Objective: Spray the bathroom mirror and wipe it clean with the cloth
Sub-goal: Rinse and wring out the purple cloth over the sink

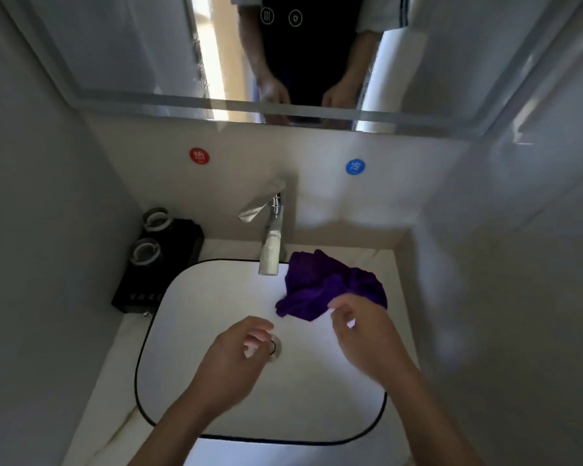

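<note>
Both hands hover over the white basin (189, 297), loosely curled and grasping nothing. The crumpled purple cloth (330, 284) lies just beyond the right hand (360, 331); the drain (276, 348) sits just past the left hand (239, 351) fingertips.

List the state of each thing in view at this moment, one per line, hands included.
Cloth: crumpled, lying over the back right rim of the sink, not held.
Tap: no water seen running.
Sink: no standing water seen.
Mirror: wet or dry, cannot tell.
Left hand: over the sink, fingers loosely curled, holding nothing.
Right hand: beside the cloth, fingers loosely curled, holding nothing.
Two cups: upright on a black tray.
</note>
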